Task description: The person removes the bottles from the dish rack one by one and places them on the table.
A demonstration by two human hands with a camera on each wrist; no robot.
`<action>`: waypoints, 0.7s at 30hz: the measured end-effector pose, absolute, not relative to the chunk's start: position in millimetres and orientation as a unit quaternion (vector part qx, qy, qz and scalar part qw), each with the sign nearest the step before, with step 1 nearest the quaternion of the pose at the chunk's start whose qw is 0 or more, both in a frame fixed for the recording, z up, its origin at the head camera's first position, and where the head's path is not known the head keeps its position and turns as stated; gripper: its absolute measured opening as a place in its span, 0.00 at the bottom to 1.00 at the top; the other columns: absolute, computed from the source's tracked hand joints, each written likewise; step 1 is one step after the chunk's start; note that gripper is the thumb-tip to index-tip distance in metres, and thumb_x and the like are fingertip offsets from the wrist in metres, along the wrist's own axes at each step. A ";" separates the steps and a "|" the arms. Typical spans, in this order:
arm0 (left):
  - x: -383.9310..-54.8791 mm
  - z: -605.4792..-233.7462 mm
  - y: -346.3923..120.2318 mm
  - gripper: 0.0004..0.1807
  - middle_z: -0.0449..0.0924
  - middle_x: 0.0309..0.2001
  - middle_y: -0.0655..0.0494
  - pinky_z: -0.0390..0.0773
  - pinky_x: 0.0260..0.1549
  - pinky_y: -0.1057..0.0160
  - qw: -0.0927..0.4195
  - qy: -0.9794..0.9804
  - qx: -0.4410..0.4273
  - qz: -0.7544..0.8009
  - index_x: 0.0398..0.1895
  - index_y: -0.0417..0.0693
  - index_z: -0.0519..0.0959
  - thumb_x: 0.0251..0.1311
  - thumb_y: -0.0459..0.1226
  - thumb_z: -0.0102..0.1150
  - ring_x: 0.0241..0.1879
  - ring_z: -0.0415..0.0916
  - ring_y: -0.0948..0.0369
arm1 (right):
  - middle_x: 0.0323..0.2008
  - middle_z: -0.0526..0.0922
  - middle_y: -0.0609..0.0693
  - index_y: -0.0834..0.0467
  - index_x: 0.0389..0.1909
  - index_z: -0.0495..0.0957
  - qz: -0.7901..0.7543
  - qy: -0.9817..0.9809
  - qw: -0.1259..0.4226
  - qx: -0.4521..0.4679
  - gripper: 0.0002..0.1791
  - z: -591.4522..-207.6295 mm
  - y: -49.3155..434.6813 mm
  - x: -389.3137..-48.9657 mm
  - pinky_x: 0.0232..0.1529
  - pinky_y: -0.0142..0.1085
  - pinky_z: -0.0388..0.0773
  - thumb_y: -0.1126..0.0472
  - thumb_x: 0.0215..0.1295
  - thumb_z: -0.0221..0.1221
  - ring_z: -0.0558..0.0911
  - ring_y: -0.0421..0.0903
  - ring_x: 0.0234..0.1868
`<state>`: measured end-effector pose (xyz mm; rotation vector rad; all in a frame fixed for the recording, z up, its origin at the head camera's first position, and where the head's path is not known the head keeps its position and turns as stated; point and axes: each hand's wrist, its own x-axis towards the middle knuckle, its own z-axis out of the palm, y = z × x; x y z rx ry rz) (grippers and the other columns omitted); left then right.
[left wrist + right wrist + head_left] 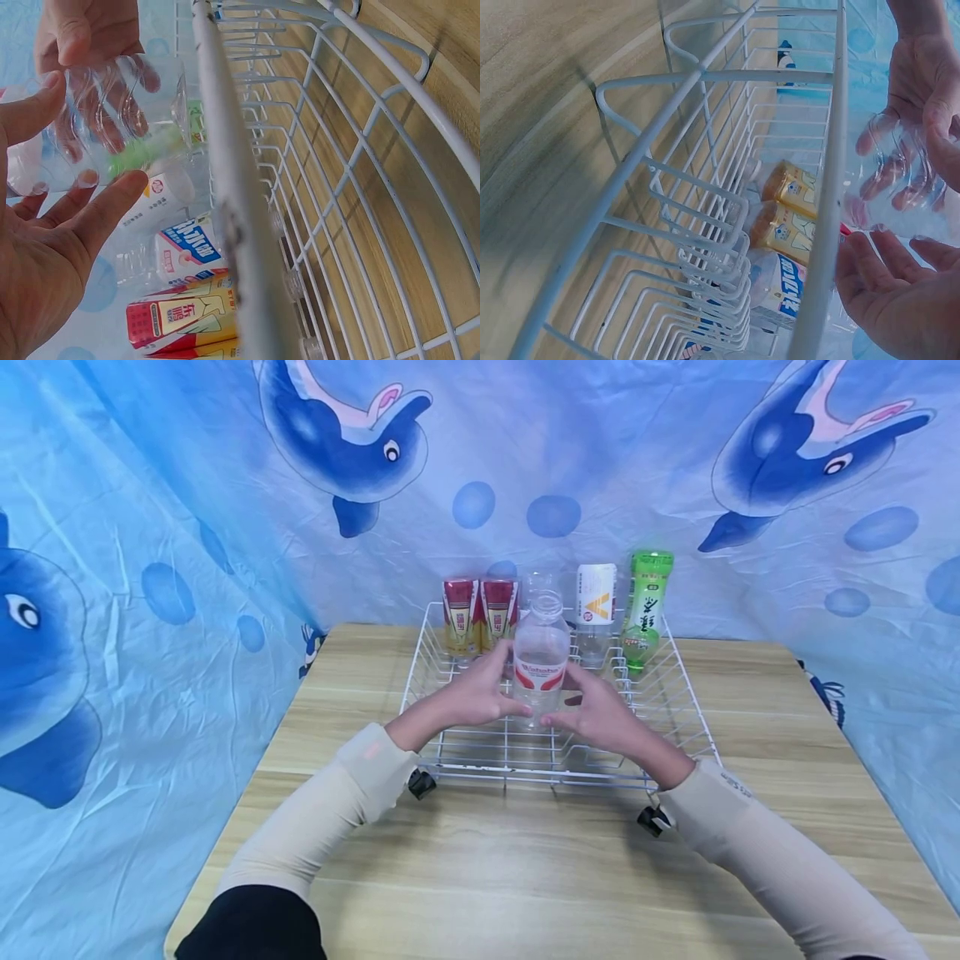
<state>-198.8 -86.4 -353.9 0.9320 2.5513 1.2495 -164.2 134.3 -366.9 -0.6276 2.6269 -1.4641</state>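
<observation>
Over the middle of the white rack [236, 195], a clear bottle [542, 652] is being held roughly upright between the left hand [472, 692] and the right hand [603, 714], and its base seems to be hanging above the rack's floor. On the rack's left side of the bottle, the left hand is gripping the lower body with thumb and fingers; on the opposite side, the right hand is gripping it likewise. The clear bottle is looking empty, so it is probably weighing very little, and its thin plastic is likely to be denting under a hard squeeze rather than breaking. The smooth shoulder is probably offering a slippery hold; the ribbed lower body, where both hands are holding, is seeming the surer place, with light, even pressure. Along the rack's far side, two red-and-gold drinks [460, 618] are standing toward its left, while a white-labelled bottle [596, 597] and a green bottle [647, 602] are standing toward its right. The rack is resting on the worktop [487, 877].
</observation>
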 end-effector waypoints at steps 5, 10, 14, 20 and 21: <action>-197.6 -354.1 -85.7 0.48 0.72 0.52 0.57 0.73 0.51 0.57 0.069 0.853 0.315 0.410 0.63 0.47 0.58 0.40 0.45 0.77 0.49 0.73 0.60 | 0.52 0.78 0.56 0.55 0.62 0.66 -0.477 0.855 0.026 -0.203 0.41 -368.9 133.3 -163.8 0.43 0.43 0.80 0.59 0.46 0.74 0.80 0.55 0.48; -196.9 -354.3 -86.1 0.50 0.72 0.53 0.57 0.73 0.51 0.57 0.073 0.851 0.317 0.411 0.64 0.47 0.57 0.39 0.47 0.77 0.50 0.73 0.60 | 0.51 0.79 0.54 0.53 0.63 0.66 -0.483 0.852 0.029 -0.199 0.43 -371.0 133.4 -164.5 0.41 0.43 0.81 0.55 0.45 0.75 0.81 0.53 0.45; -197.3 -355.8 -86.9 0.51 0.72 0.54 0.55 0.75 0.49 0.60 0.077 0.847 0.323 0.416 0.65 0.46 0.57 0.39 0.48 0.77 0.50 0.73 0.58 | 0.51 0.79 0.52 0.51 0.63 0.67 -0.485 0.852 0.031 -0.195 0.43 -372.3 132.7 -164.6 0.41 0.42 0.81 0.54 0.44 0.75 0.81 0.51 0.44; -195.1 -357.5 -87.6 0.55 0.70 0.58 0.53 0.75 0.50 0.56 0.071 0.845 0.327 0.417 0.69 0.49 0.52 0.41 0.48 0.76 0.53 0.73 0.57 | 0.49 0.80 0.51 0.51 0.61 0.68 -0.487 0.851 0.019 -0.196 0.42 -375.6 133.5 -166.0 0.41 0.41 0.81 0.52 0.43 0.75 0.82 0.50 0.43; -194.9 -358.1 -88.0 0.56 0.70 0.59 0.53 0.74 0.52 0.55 0.069 0.846 0.328 0.414 0.70 0.50 0.51 0.41 0.49 0.76 0.53 0.72 0.58 | 0.49 0.80 0.51 0.51 0.61 0.69 -0.487 0.851 0.017 -0.197 0.41 -376.2 133.6 -166.2 0.41 0.41 0.81 0.52 0.43 0.75 0.82 0.50 0.43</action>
